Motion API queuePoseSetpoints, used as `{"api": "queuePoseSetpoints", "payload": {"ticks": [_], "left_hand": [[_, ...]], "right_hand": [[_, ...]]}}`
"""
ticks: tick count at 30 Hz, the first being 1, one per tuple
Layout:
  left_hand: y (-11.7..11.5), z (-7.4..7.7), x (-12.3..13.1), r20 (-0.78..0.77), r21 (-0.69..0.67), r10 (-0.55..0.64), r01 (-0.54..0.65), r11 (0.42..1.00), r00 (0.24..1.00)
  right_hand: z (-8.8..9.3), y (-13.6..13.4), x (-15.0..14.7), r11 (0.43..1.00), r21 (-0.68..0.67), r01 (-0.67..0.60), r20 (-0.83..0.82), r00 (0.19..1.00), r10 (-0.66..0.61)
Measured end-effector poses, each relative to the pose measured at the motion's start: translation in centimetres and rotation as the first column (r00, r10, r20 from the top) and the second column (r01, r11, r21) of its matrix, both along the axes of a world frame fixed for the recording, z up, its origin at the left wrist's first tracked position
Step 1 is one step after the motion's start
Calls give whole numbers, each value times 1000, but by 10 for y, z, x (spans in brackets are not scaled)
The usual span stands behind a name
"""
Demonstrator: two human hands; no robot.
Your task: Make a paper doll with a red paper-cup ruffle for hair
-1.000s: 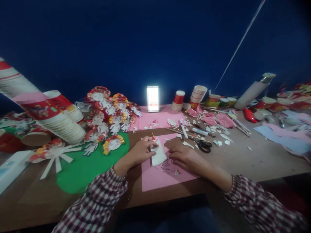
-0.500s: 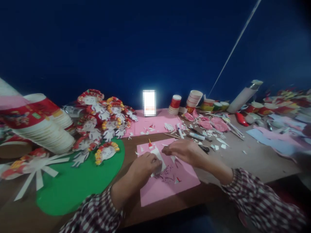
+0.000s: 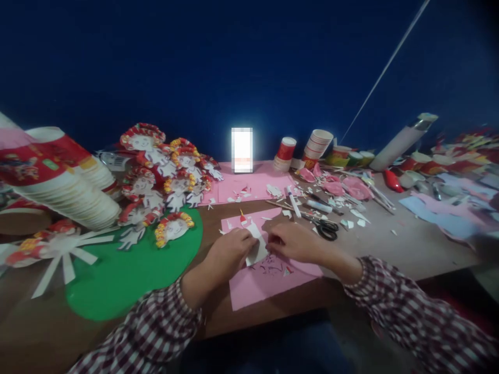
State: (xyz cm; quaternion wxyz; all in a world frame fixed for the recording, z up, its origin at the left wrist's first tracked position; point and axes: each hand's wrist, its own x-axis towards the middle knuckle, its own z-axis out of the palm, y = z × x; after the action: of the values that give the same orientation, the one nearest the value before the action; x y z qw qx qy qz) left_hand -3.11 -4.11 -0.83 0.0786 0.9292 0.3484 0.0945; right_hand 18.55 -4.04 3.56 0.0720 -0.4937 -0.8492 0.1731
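A white paper piece (image 3: pixel 257 244) with a small red tip lies on a pink sheet (image 3: pixel 268 278) near the table's front edge. My left hand (image 3: pixel 231 250) is closed on the left side of the white piece. Close beside it, my right hand (image 3: pixel 294 242) rests at the piece's right edge with its fingers curled; whether it grips the paper is unclear. Dark scribbles and small scraps mark the pink sheet just below my hands.
Black scissors (image 3: pixel 326 228), a marker (image 3: pixel 293 202) and paper scraps lie behind my right hand. A green round sheet (image 3: pixel 128 275), paper-cup dolls (image 3: pixel 163 176) and a stack of cups (image 3: pixel 66 182) fill the left. A lit phone (image 3: pixel 241 149) and more cups (image 3: pixel 317 148) stand at the back.
My right hand came off the pink sheet and moved up against the white piece. My left hand slid from the piece's top to its left side. The camera view shifted.
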Motion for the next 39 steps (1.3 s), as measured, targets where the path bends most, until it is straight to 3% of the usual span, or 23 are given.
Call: {"api": "queuePoseSetpoints", "payload": {"ticks": [5, 7, 10, 13, 15, 18, 21, 23, 26, 28, 32, 35, 39], "left_hand": [[1, -4, 0, 83, -30, 26, -24, 999, 996], [1, -5, 0, 104, -35, 8, -5, 999, 995], [0, -1, 0, 223, 33, 12, -20, 999, 975], [-1, 6, 0, 404, 175, 86, -169, 970, 911], [-2, 9, -1, 487, 197, 117, -239, 951, 866], [0, 9, 0, 642, -9, 232, -296, 955, 731], [4, 8, 0, 720, -335, 447, -298, 894, 531], [5, 8, -1, 713, -422, 505, -277, 863, 486], [5, 10, -1, 717, -418, 496, -267, 868, 490], [4, 10, -1, 715, -419, 497, -268, 867, 491], [2, 9, 0, 704, -422, 497, -264, 868, 507], [2, 10, 1, 701, -397, 476, -263, 879, 532], [0, 13, 0, 699, -370, 461, -275, 888, 547]], "right_hand": [[-9, -12, -10, 947, -297, 124, -177, 967, -182], [-11, -12, -12, 922, -354, 155, -227, 942, -246], [-14, -13, -14, 935, -307, 177, -289, 919, -269], [-14, -12, -16, 959, -258, 116, -432, 874, -222], [-12, -10, -18, 967, -244, 70, -521, 832, -192], [-9, -5, -21, 966, -253, 58, -591, 781, -201], [-12, -3, -24, 962, -263, 67, -624, 749, -223], [-17, -3, -25, 959, -275, 67, -640, 732, -234], [-22, -5, -26, 915, -402, 45, -676, 659, -330], [-20, -7, -27, 839, -542, -38, -668, 625, -404], [-10, -10, -28, 671, -713, -206, -602, 671, -433], [-4, -11, -28, 645, -736, -206, -568, 706, -422], [-6, -13, -27, 652, -744, -146, -516, 746, -421]]}}
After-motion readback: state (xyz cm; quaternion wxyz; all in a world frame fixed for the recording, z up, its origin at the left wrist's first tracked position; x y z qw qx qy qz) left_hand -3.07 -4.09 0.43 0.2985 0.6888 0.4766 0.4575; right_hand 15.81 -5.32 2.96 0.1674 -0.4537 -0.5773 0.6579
